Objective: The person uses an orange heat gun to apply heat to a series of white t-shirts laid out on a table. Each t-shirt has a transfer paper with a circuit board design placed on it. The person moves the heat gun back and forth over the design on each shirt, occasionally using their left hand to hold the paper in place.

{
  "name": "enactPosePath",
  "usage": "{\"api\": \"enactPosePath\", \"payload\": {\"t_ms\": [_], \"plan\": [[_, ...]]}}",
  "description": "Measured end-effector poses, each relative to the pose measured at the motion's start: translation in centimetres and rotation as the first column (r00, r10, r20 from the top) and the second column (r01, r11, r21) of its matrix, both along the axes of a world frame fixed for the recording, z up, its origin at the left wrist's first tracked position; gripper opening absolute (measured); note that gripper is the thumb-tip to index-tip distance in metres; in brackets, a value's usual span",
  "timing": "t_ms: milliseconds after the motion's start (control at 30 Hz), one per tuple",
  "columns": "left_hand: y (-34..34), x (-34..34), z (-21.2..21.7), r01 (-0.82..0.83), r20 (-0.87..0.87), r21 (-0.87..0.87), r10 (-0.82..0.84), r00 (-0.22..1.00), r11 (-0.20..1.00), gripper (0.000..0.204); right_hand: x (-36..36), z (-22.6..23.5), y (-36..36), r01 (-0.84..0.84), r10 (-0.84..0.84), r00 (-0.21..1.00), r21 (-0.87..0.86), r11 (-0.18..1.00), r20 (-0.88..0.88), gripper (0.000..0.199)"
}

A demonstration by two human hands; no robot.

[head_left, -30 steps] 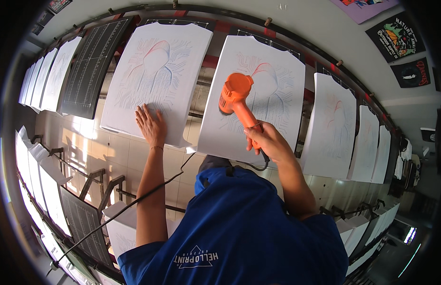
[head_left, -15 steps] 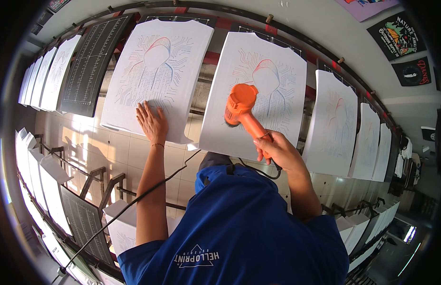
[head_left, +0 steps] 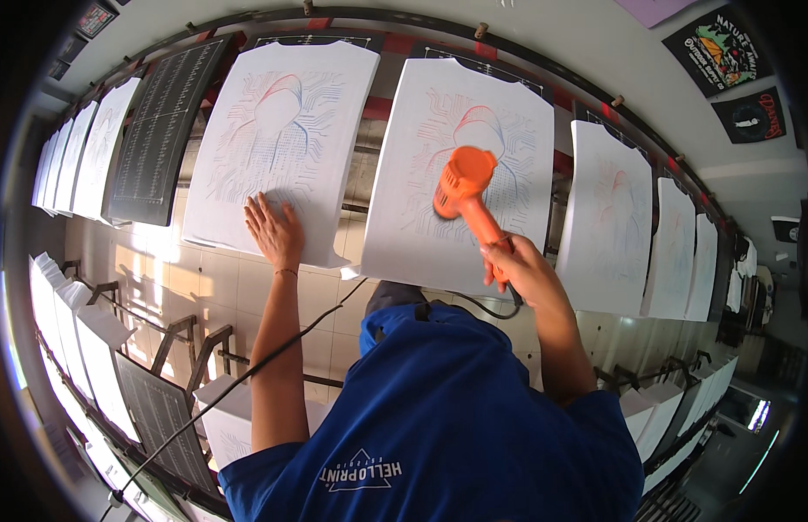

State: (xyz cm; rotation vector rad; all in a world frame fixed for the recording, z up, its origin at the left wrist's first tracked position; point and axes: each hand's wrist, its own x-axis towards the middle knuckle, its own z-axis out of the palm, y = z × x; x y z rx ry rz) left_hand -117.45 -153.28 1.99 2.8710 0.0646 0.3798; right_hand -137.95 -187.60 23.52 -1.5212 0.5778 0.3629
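Note:
In my right hand [head_left: 521, 268] I grip the handle of an orange heat gun [head_left: 470, 178], its dark nozzle tilted down and toward the left. It hovers over a white T-shirt [head_left: 404, 174] laid flat on a board, covering part of the printed hooded figure with red and blue circuit lines. To the left, a second white T-shirt [head_left: 334, 104] bears the same print. My left hand [head_left: 276, 230] lies flat on its lower part, just below the print, fingers stretched. A black cord [head_left: 313, 324] crosses over my left forearm; another stretch leaves the heat gun's handle.
More printed white shirts [head_left: 606, 217] lie on boards along the curved row at both sides. A bare black board [head_left: 165, 130] with white markings sits to the left. Behind me runs another rack [head_left: 165, 418] of boards. Tiled floor [head_left: 221, 287] shows between the rows.
The heat gun and my right hand have shifted a little to the right over the shirt. My left hand stays flat on the left shirt. The view has moved slightly.

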Motion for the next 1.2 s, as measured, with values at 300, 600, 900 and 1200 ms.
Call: {"api": "enactPosePath", "payload": {"t_ms": [300, 600, 900, 1200], "plan": [[-0.1, -0.1, 0.0, 0.011, -0.011, -0.004, -0.011, 1.0, 1.0, 0.063, -1.3, 0.0, -0.1, 0.072, -0.071, 0.997, -0.056, 0.996, 0.018, 0.033], [0.1, 0.1, -0.2, 0.018, -0.013, 0.003, -0.018, 1.0, 1.0, 0.062, -3.3, 1.1, -1.4, 0.098, -0.098, 0.995, -0.031, 0.995, -0.016, 0.031], [-0.1, -0.1, 0.1, 0.021, -0.017, 0.006, -0.021, 1.0, 1.0, 0.062, -4.4, 1.2, -2.3, 0.119, -0.12, 0.992, -0.027, 0.993, -0.036, 0.033], [0.0, -0.1, -0.1, 0.018, -0.024, 0.025, -0.018, 1.0, 1.0, 0.061, -6.3, 2.2, -3.2, 0.092, -0.093, 0.988, -0.009, 0.996, -0.121, 0.03]]}}
